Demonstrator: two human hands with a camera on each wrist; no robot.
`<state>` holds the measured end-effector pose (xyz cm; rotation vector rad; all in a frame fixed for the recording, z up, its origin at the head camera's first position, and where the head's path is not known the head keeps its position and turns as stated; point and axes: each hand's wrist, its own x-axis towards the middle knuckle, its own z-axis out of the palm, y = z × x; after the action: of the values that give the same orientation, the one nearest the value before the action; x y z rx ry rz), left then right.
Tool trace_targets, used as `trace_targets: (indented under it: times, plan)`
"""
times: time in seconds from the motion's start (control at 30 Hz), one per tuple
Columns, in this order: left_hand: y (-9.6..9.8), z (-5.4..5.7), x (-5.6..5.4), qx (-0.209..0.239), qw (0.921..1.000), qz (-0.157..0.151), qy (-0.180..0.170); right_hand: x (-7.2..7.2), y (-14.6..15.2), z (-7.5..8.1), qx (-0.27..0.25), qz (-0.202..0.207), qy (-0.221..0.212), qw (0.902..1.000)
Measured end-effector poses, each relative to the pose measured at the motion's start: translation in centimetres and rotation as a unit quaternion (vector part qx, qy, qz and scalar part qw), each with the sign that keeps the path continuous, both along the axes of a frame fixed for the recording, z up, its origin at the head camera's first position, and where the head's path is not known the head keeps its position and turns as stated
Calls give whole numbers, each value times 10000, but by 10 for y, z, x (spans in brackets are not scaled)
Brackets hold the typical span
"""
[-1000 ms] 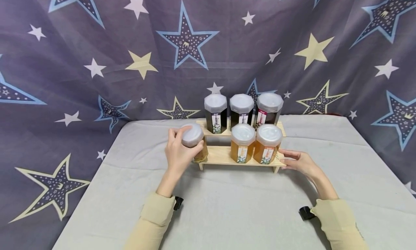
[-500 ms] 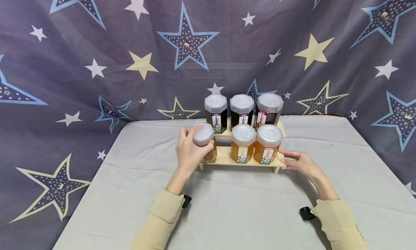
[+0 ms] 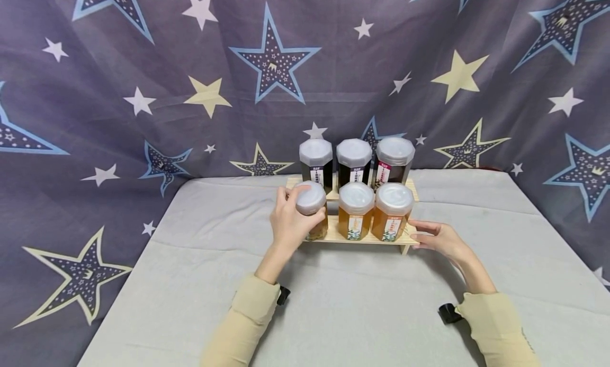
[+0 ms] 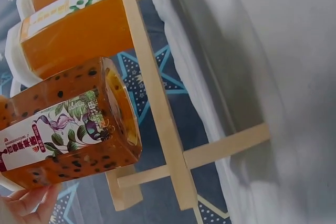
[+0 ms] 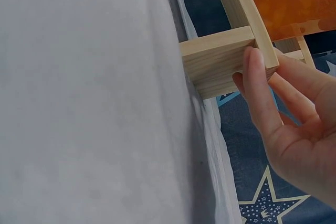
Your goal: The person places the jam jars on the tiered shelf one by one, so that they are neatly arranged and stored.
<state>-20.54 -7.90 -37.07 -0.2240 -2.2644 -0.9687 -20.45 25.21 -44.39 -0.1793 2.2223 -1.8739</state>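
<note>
In the head view my left hand (image 3: 292,221) grips a jar (image 3: 311,198) by its pale lid, above the left part of the lower shelf. The left wrist view shows this jar (image 4: 68,124) filled with amber contents and dark seeds, its base a little apart from the shelf board. My right hand (image 3: 440,241) pinches the right end of the two-tier wooden rack (image 3: 333,232); the right wrist view shows the thumb and fingers (image 5: 255,72) at the board's corner. An amber jar (image 3: 356,211) and an orange jar (image 3: 393,212) stand upright on the lower tier.
On the upper tier stand three dark jars, the left jar (image 3: 316,163), the middle jar (image 3: 353,160) and the right jar (image 3: 394,158). Grey cloth (image 3: 362,309) covers the table. A star-patterned curtain (image 3: 333,81) hangs close behind the rack.
My left hand has carried the seeded jar rightward, from the rack's left end to over the lower shelf, nearer the amber jar. The right hand has stayed at the rack's right end.
</note>
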Motion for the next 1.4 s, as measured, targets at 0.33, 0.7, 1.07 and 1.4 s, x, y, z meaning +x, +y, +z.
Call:
trace_targets:
  times: [0.33, 0.7, 1.07, 1.4]
  plan:
    - [5, -5, -3, -76, 9999, -36, -127, -2, -1, -2, 80, -37, 23, 10000]
    - [9, -8, -8, -144, 9994, -104, -302, -2, -3, 1, 64, -22, 15, 10000]
    - [10, -9, -8, -201, 9976, -209, -627, -1, 0, 0, 67, -23, 76, 9999]
    - [8, -13, 1, -663, 9957, -476, -433, 0, -1, 7, 409, -41, 288, 9987]
